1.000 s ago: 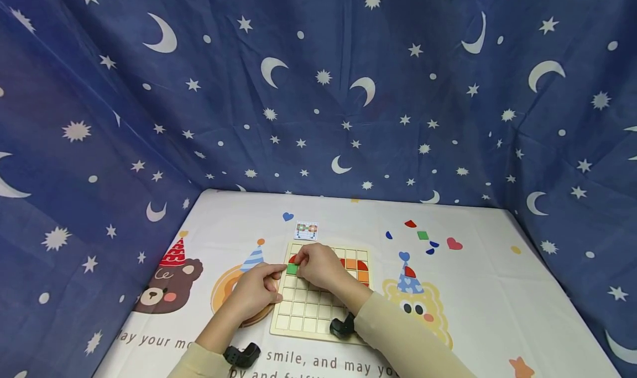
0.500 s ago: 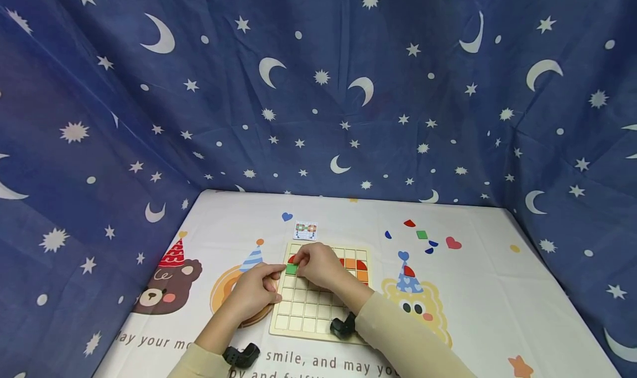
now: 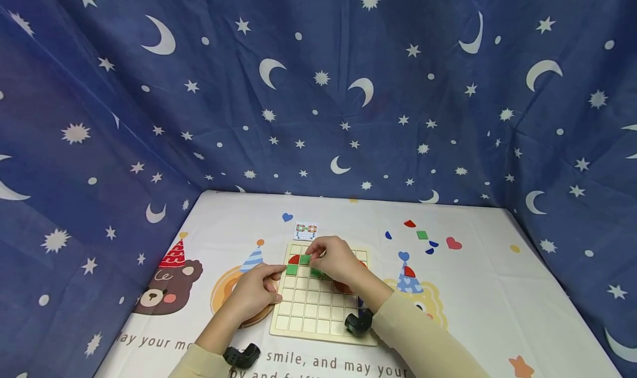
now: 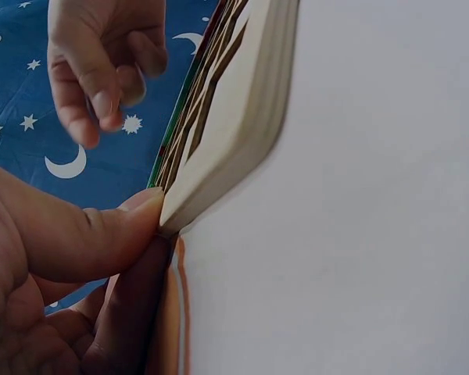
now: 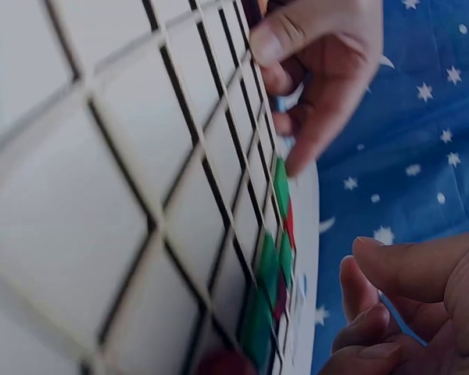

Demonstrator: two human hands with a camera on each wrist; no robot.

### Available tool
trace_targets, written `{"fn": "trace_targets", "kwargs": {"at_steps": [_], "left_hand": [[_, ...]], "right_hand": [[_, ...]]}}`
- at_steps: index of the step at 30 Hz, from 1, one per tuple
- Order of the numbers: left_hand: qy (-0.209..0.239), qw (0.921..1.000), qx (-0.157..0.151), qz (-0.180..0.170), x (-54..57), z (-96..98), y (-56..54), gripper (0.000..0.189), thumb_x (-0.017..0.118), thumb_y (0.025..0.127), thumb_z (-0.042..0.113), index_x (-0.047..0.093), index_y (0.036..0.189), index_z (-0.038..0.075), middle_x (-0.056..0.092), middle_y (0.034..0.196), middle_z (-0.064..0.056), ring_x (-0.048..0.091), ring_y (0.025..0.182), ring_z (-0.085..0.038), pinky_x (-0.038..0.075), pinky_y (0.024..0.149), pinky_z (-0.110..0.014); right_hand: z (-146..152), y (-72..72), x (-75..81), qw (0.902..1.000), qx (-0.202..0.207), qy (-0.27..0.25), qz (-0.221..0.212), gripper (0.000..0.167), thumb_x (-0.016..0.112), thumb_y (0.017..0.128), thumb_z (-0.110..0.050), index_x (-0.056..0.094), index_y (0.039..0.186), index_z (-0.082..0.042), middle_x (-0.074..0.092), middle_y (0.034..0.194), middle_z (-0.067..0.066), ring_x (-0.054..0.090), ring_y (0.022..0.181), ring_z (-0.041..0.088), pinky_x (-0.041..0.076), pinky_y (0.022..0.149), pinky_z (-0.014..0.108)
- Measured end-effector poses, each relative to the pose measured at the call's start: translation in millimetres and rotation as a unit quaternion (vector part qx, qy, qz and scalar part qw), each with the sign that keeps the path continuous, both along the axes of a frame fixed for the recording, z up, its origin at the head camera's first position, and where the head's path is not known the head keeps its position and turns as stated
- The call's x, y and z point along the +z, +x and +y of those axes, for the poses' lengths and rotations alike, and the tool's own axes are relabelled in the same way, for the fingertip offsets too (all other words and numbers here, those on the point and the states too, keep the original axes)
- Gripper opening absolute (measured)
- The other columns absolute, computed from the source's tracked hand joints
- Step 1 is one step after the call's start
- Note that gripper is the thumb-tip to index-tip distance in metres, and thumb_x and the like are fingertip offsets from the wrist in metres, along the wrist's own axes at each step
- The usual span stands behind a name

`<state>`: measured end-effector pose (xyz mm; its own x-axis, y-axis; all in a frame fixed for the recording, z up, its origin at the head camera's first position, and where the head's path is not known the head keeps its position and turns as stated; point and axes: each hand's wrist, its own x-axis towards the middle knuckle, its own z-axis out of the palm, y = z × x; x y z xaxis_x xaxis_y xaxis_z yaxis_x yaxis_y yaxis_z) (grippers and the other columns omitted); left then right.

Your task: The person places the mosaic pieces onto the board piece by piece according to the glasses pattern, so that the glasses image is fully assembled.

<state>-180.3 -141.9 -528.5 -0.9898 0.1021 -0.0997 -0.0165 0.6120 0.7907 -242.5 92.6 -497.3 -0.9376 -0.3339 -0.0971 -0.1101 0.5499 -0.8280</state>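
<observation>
A right hand [image 3: 335, 261], its grip released, hovers beside a green square tile [image 3: 305, 260] lying in a wooden grid board [image 3: 303, 310] on the tabletop [image 3: 497, 289]; the left hand [image 3: 252, 290], unclenched, touches the board's edge. The tile looks light and stiff, best pinched by opposite sides.

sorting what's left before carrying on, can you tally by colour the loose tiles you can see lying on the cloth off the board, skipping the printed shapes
Red tiles: 2
Green tile: 1
Blue tiles: 3
Total: 6
</observation>
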Motion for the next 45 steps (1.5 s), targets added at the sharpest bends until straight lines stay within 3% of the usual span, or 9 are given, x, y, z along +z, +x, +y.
{"fn": "trace_targets", "kwargs": {"at_steps": [14, 26, 34, 38, 45], "left_hand": [[0.0, 1.0, 0.005, -0.003, 1.1, -1.1, -0.2, 0.069, 0.091, 0.073, -0.004, 0.075, 0.136, 0.019, 0.065, 0.104, 0.005, 0.058, 0.078, -0.01, 0.048, 0.069, -0.024], [-0.002, 1.0, -0.001, -0.001, -2.6, -1.5, -1.5, 0.068, 0.091, 0.072, -0.004, 0.075, 0.135, 0.018, 0.066, 0.103, 0.005, 0.059, 0.077, -0.01, 0.048, 0.069, -0.024], [0.001, 1.0, -0.002, -0.003, -1.7, -1.0, -0.5, 0.069, 0.09, 0.074, -0.005, 0.074, 0.137, 0.018, 0.066, 0.104, 0.005, 0.059, 0.077, -0.01, 0.049, 0.068, -0.024], [0.0, 1.0, -0.001, -0.001, -0.5, -0.4, -0.8, 0.068, 0.09, 0.074, -0.005, 0.075, 0.136, 0.017, 0.066, 0.104, 0.005, 0.059, 0.077, -0.01, 0.049, 0.069, -0.024], [0.006, 1.0, -0.002, 0.0, -0.4, -1.2, -0.1, 0.068, 0.09, 0.074, -0.005, 0.075, 0.136, 0.017, 0.066, 0.104, 0.004, 0.059, 0.076, -0.01, 0.049, 0.068, -0.024]], "right_hand": [[71.5, -22.4, 7.2, 0.9964, -0.081, 0.021, -0.01, 0.015, 0.076, 0.095, -0.005, 0.078, 0.109, -0.009, 0.068, 0.091, 0.004, 0.057, 0.073, 0.02, 0.048, 0.062, 0.031], [149.2, -48.4, 0.6, 0.9876, -0.134, 0.075, 0.029, 0.019, 0.077, 0.095, -0.006, 0.078, 0.115, -0.004, 0.071, 0.094, 0.008, 0.059, 0.086, 0.024, 0.05, 0.07, 0.031], [192.9, -60.9, -5.3, 0.9786, -0.177, 0.104, 0.017, 0.023, 0.074, 0.098, -0.007, 0.075, 0.12, -0.004, 0.071, 0.103, 0.013, 0.059, 0.083, 0.023, 0.053, 0.067, 0.027], [209.7, -65.5, -6.9, 0.9757, -0.187, 0.112, 0.022, 0.024, 0.072, 0.098, -0.007, 0.074, 0.122, -0.003, 0.071, 0.107, 0.016, 0.06, 0.082, 0.024, 0.053, 0.067, 0.029], [220.6, -75.1, -11.1, 0.9722, -0.194, 0.128, 0.028, 0.027, 0.072, 0.098, -0.005, 0.072, 0.124, -0.004, 0.07, 0.116, 0.018, 0.062, 0.098, 0.029, 0.055, 0.077, 0.029]]}}
